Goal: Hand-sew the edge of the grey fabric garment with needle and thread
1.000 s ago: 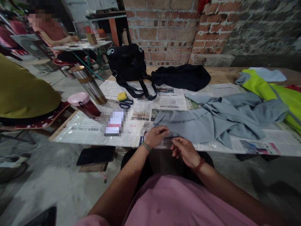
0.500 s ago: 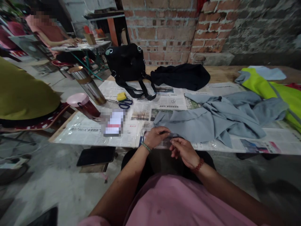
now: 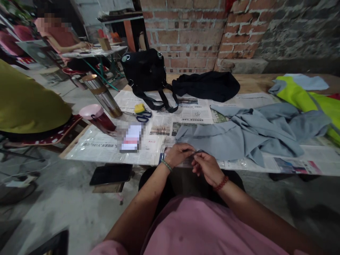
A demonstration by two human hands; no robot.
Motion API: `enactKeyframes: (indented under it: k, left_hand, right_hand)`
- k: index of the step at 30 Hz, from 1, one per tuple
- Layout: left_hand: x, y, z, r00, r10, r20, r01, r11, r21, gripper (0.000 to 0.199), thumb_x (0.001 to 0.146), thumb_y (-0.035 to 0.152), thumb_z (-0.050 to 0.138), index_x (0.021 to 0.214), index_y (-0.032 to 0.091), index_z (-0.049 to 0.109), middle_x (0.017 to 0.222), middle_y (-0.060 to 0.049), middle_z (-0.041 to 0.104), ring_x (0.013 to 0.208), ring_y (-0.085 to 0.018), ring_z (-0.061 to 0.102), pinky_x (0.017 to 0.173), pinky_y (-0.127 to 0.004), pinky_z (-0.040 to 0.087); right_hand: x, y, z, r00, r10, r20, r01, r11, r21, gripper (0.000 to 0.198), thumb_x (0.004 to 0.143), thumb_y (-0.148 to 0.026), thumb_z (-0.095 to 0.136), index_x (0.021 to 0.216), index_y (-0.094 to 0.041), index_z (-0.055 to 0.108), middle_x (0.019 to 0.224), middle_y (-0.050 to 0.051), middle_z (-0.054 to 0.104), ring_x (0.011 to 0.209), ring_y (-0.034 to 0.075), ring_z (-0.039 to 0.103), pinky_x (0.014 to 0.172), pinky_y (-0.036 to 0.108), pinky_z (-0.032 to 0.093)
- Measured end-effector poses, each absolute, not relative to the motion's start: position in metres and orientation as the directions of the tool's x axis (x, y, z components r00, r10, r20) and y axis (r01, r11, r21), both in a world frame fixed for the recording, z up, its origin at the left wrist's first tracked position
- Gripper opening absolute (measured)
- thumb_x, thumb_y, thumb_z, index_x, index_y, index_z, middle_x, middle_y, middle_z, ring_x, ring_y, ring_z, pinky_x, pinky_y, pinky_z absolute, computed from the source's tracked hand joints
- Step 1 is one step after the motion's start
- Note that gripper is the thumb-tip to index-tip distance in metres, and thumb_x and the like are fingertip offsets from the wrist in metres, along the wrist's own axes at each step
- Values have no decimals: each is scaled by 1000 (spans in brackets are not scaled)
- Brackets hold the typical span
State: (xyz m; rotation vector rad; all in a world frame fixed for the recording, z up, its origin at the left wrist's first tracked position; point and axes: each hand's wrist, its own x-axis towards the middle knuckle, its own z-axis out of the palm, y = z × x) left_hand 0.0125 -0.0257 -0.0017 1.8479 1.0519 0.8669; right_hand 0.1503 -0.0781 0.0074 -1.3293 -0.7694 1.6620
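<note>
My left hand (image 3: 178,154) is closed in a pinch at the front edge of the table, its fingertips pointing right. Facing it, my right hand (image 3: 206,165) is pinched too, its fingertips almost touching those of the left. Whatever is between the fingers is too small to make out. Just beyond both hands, a grey cloth garment (image 3: 225,140) lies spread and rumpled to the right. A dark strip, perhaps the garment's edge, shows by my right fingertips.
Newspaper under clear plastic covers the table (image 3: 106,150). At left stand a pink-lidded cup (image 3: 102,120), a steel flask (image 3: 103,97), a phone (image 3: 131,137) and scissors (image 3: 143,116). Behind are a black bag (image 3: 145,69), dark cloth (image 3: 207,85) and yellow-green clothing (image 3: 300,94). People sit at left.
My fingertips have come closer together, from a small gap to nearly touching. The whole view has shifted slightly, while the table's things stay in place.
</note>
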Motion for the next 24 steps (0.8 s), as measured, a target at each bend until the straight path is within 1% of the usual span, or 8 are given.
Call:
enactKeyframes:
  k: [4,7,9,12,15,19,21,24]
  left_hand:
    - [14,-27,-2,427,886,182,332,-341,880,12,75,16,56,78,16,68,78,-2,67,72,-12,61,68,-21,47]
    - [14,-27,-2,391,901,190,382,-347,857,14,74,12,55,79,17,67,79,-1,67,73,-11,60,69,-21,46]
    - [14,-27,-2,379,905,194,417,-355,837,15,74,11,55,79,18,67,80,0,67,75,-12,60,72,-22,46]
    - [12,-26,-3,380,903,201,432,-365,825,17,73,9,55,80,19,66,81,0,67,76,-12,60,75,-23,46]
    - [12,-25,-4,400,885,239,390,-400,830,17,72,8,55,79,18,66,79,-1,66,75,-12,60,74,-24,46]
    - [13,-24,-4,408,856,317,312,-457,833,13,71,10,57,75,18,67,76,-2,63,75,-13,58,73,-24,45]
    - [14,-24,-3,391,861,325,306,-454,837,12,71,11,57,74,17,67,76,-3,62,75,-13,58,73,-24,45]
    - [14,-24,-2,379,869,317,309,-442,842,11,72,12,57,74,17,67,75,-3,61,73,-13,58,71,-24,45]
  right_hand:
    - [147,-76,14,-69,894,-443,-294,-442,-847,17,67,-27,59,72,-17,46,58,-2,57,40,8,54,31,16,36]
    - [151,-79,18,-121,905,-408,-277,-426,-861,17,69,-22,58,81,-18,48,72,1,60,54,11,60,41,20,45]
    - [161,-82,22,-147,909,-390,-179,-413,-893,19,70,-23,58,87,-18,52,84,5,62,64,13,62,45,22,49]
    - [184,-86,30,-135,930,-342,119,-327,-938,18,71,-27,57,87,-19,61,81,3,64,57,12,59,44,23,46]
    - [210,-79,43,-80,982,-169,316,-136,-939,16,71,-30,58,81,-21,66,66,0,64,52,12,55,47,23,44]
    - [226,-52,51,54,983,177,433,137,-891,13,69,-29,60,76,-22,69,78,2,67,72,16,58,65,28,45]
    - [223,-36,47,-36,988,148,470,148,-870,13,69,-28,59,72,-22,70,78,2,68,73,17,59,68,29,44]
    - [208,-19,33,-259,965,-37,425,79,-902,14,68,-27,59,71,-21,72,74,1,69,69,17,59,66,27,43]
